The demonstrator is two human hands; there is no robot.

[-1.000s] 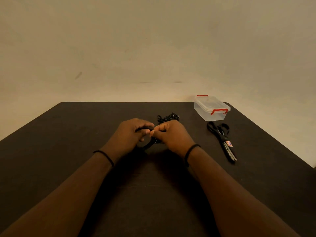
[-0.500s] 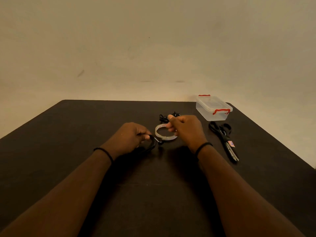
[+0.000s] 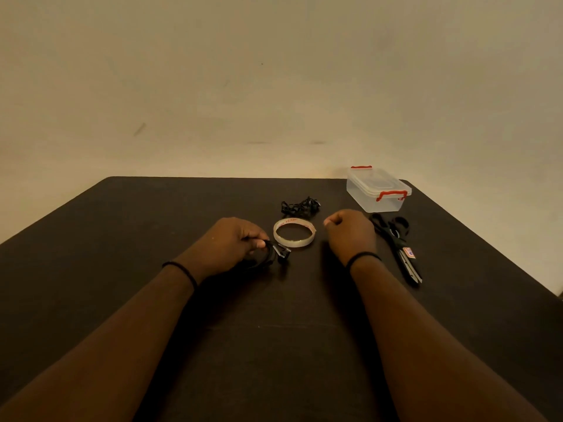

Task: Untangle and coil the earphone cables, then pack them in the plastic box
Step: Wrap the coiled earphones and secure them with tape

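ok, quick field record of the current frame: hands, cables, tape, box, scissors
left hand: grips coiled earphone cable on the table
right hand: curled, holds nothing
tangled cable: loose, behind tape roll
tape roll: flat between the hands
plastic box: lid on, far right
scissors: closed, right of right hand

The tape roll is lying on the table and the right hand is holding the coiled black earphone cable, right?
Not quite. The head view shows the left hand holding the coiled earphone cable; the right hand holds nothing visible. The tape roll does lie on the table.
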